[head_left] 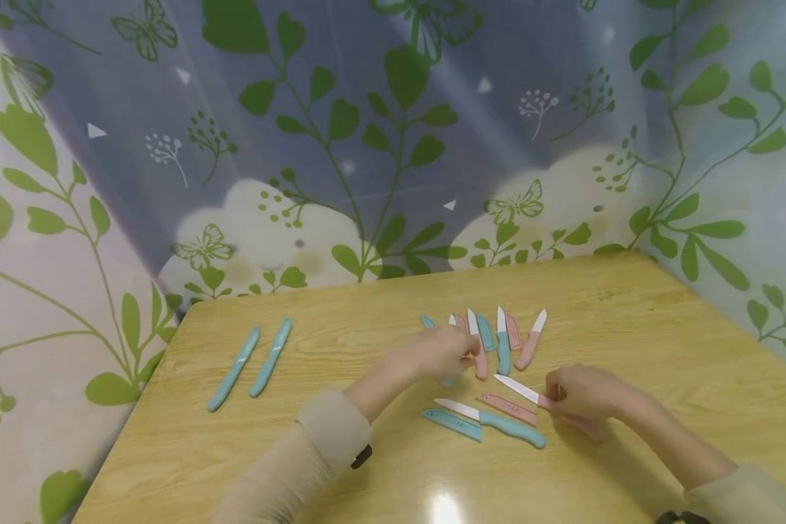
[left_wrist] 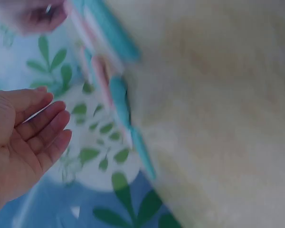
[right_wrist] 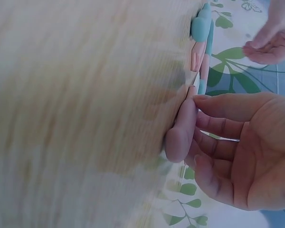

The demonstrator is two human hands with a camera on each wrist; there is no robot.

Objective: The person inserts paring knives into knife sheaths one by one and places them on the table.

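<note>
My right hand (head_left: pixel 586 393) pinches the handle of a pink paring knife (right_wrist: pixel 180 130) between thumb and fingers. Its white blade points to the back left, low over the table. With fingers loosely bent, my left hand (left_wrist: pixel 31 137) holds nothing. In the head view it hovers over the back row of knives and covers part of them. A pink knife (head_left: pixel 480 364) lies just beside it. In front of my hands lie an unsheathed teal knife (head_left: pixel 511 428), a teal sheath (head_left: pixel 455 423) and a pink sheath (head_left: pixel 507 409).
Farther right in the back row are another teal knife (head_left: pixel 503 349), a pink sheath (head_left: pixel 513 332) and a pink knife (head_left: pixel 530 346). Two sheathed teal knives (head_left: pixel 234 369) lie at the left of the wooden table (head_left: pixel 340 335). A patterned curtain (head_left: pixel 340 167) hangs behind.
</note>
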